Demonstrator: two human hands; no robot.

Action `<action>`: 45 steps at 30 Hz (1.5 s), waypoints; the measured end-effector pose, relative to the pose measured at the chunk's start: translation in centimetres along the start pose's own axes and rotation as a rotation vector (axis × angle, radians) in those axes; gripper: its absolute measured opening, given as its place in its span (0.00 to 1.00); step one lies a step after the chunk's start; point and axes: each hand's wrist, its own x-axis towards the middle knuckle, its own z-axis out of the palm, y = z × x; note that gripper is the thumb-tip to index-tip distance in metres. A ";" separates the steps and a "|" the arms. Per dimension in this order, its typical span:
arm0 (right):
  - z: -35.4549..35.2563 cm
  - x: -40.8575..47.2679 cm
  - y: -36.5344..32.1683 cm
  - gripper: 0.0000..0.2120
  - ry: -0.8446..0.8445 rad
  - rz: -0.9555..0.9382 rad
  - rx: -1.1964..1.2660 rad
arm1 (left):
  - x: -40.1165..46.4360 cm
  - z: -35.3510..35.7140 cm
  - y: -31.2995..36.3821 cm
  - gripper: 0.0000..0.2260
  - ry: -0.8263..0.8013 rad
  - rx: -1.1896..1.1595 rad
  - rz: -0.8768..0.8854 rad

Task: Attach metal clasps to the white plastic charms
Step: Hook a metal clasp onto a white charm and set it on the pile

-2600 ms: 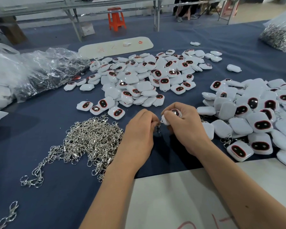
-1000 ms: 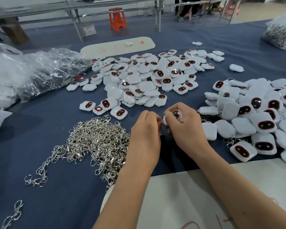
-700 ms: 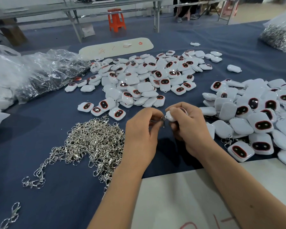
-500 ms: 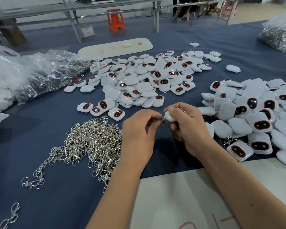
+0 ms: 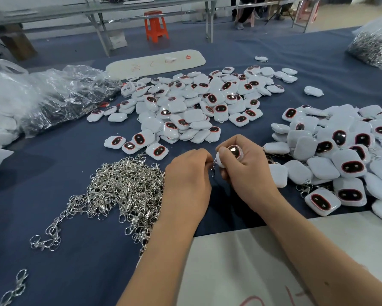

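Note:
My right hand (image 5: 246,173) grips a white plastic charm (image 5: 231,153) with a dark shiny oval face, held just above the blue cloth. My left hand (image 5: 186,180) pinches a small metal clasp (image 5: 213,167) at the charm's left edge; its fingertips hide most of the clasp. A heap of silver clasps (image 5: 121,191) lies to the left of my left hand. A pile of loose charms (image 5: 196,104) spreads behind my hands. Another pile of charms (image 5: 344,155) lies at the right, some with clasps on them.
Crumpled clear plastic bags (image 5: 42,98) lie at the far left. A bag of metal parts (image 5: 373,45) sits at the far right. A white board (image 5: 263,268) lies under my forearms. A white oval tray (image 5: 157,62) sits at the back, an orange stool (image 5: 155,25) beyond.
Both hands stayed together at the same spot. The charm has turned in my right hand, so its dark face now points up. My left fingers keep working the clasp at its edge.

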 end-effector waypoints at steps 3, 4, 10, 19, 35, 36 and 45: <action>0.7 -0.4 0.2 0.05 0.081 -0.187 -0.240 | -0.2 0.1 0.2 0.06 -0.019 0.085 -0.037; 0.9 -0.5 0.2 0.05 0.101 -0.223 -0.287 | -0.2 0.1 0.3 0.07 -0.013 0.094 -0.054; 0.1 0.1 0.1 0.07 -0.019 0.016 0.263 | 0.1 0.9 0.4 0.07 0.098 -0.638 -0.427; -0.2 0.6 0.4 0.05 -0.086 0.099 0.407 | 0.1 1.0 0.9 0.04 0.135 -1.171 -0.691; -0.6 0.5 0.3 0.06 -0.155 0.187 0.447 | 0.6 -0.5 -0.9 0.08 0.112 -0.073 0.013; -0.5 0.5 0.3 0.07 -0.144 0.193 0.433 | 0.6 -0.5 -0.9 0.08 0.081 -0.040 0.040; -0.8 0.6 0.0 0.22 -0.178 0.192 0.702 | 0.4 0.9 1.2 0.03 0.113 -1.072 -0.587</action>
